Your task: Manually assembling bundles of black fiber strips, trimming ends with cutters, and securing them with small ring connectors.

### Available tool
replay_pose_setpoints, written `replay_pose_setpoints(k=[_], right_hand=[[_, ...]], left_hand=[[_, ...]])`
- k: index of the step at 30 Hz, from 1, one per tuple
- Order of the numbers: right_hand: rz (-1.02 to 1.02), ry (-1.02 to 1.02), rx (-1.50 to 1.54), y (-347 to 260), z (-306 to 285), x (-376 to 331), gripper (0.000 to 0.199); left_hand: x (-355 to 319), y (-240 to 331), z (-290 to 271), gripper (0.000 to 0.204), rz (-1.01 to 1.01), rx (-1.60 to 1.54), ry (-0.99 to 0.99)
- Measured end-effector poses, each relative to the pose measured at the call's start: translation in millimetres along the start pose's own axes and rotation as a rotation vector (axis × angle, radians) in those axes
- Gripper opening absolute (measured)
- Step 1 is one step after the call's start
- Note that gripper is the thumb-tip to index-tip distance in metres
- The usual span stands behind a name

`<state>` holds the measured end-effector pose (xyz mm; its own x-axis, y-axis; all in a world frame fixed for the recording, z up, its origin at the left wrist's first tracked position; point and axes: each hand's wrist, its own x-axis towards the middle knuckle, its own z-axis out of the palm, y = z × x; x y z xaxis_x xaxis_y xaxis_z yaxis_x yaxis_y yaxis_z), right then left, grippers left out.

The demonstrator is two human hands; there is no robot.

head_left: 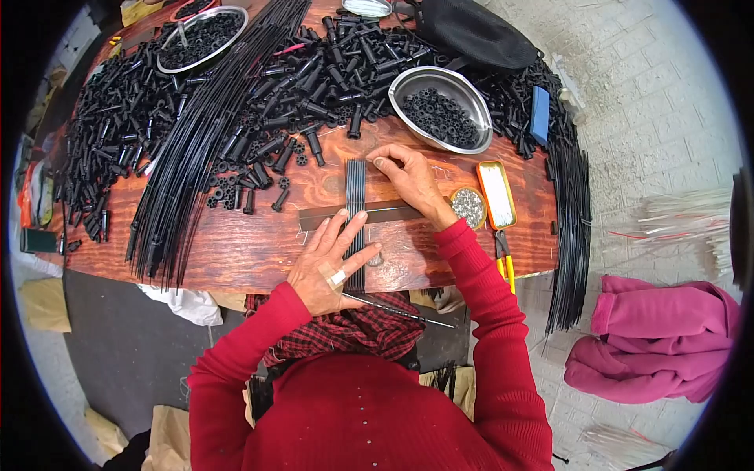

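On the wooden table, a row of thin dark rods (pixel 356 184) lies side by side across a flat dark bar (pixel 318 218). My left hand (pixel 320 271), with white tape on it, is spread open, its fingertips pressing on the rods. By its thumb a thin dark rod (pixel 400 310) slants past the table edge; whether the hand touches it I cannot tell. My right hand (pixel 410 179) is closed in a pinch beside the rods' far ends, and what it pinches is too small to make out. Right of it stand a round tin of small shiny pieces (pixel 469 206) and an orange-rimmed tin (pixel 496 192).
Black bolt-like parts (pixel 118 133) are heaped across the far side. Metal bowls (pixel 477 145) hold small black rings. Long black rod bundles (pixel 188 149) lie left and hang right. Yellow-handled pliers (pixel 505 259), a blue block (pixel 539 115) and a pink garment (pixel 652 337) are at right.
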<state>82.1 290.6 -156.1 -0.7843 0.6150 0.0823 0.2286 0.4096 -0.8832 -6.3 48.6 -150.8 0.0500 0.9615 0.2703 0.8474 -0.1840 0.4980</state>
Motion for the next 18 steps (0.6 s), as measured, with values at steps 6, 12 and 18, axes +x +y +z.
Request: replay_pose_setpoints(k=[6, 12, 18], right_hand=[[0.032, -0.046, 0.018, 0.5, -1.6, 0.1, 0.015], [0.012, -0.034, -0.009, 2.3, 0.7, 1.0, 0.015], [-0.061, -0.026, -0.117, -5.5, -1.8, 1.2, 0.014]], left_hand=[[1.2, 2.0, -4.0, 0.073, -0.014, -0.049, -0.008], [0.9, 0.9, -2.6, 0.074, -0.007, -0.048, -0.007], [1.3, 2.2, -6.7, 0.075, -0.018, -0.064, -0.025]])
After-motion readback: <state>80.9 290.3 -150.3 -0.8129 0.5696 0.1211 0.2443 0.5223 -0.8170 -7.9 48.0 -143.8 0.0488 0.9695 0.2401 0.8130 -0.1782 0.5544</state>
